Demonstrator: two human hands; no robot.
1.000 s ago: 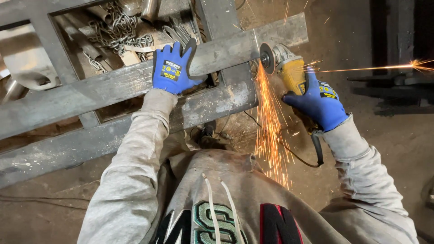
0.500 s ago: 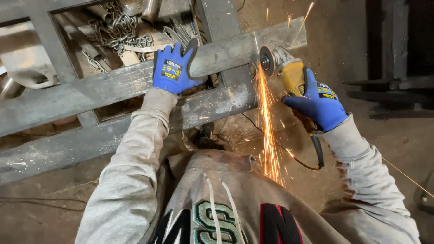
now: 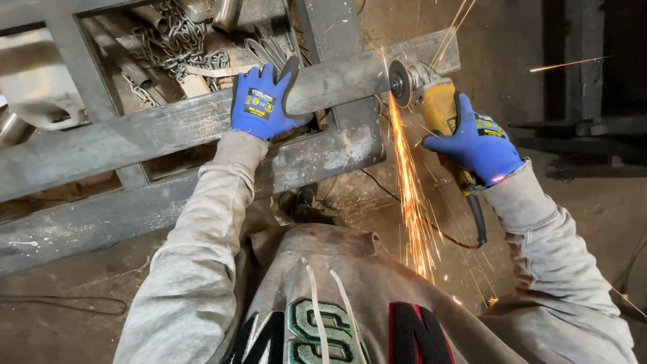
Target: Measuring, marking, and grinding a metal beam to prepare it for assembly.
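Note:
My left hand (image 3: 264, 103), in a blue glove, grips the upper steel bar (image 3: 135, 138) of a welded metal frame. My right hand (image 3: 477, 143), also in a blue glove, holds a yellow angle grinder (image 3: 431, 98). The grinder's disc (image 3: 399, 83) touches the bar near its right end. A stream of orange sparks (image 3: 411, 195) falls from the disc toward my grey sweatshirt. A few sparks fly up and to the right.
A second steel bar (image 3: 101, 216) runs below the first. Behind the frame lie chains (image 3: 176, 47), pipes and scrap metal. The grinder's black cable (image 3: 477, 226) hangs by my right wrist. Dark metal stock (image 3: 586, 128) rests at the right on the dirt floor.
The spark stream has shifted slightly; the long streak to the right is gone and short sparks now fly upward. Both hands and the grinder stay in place.

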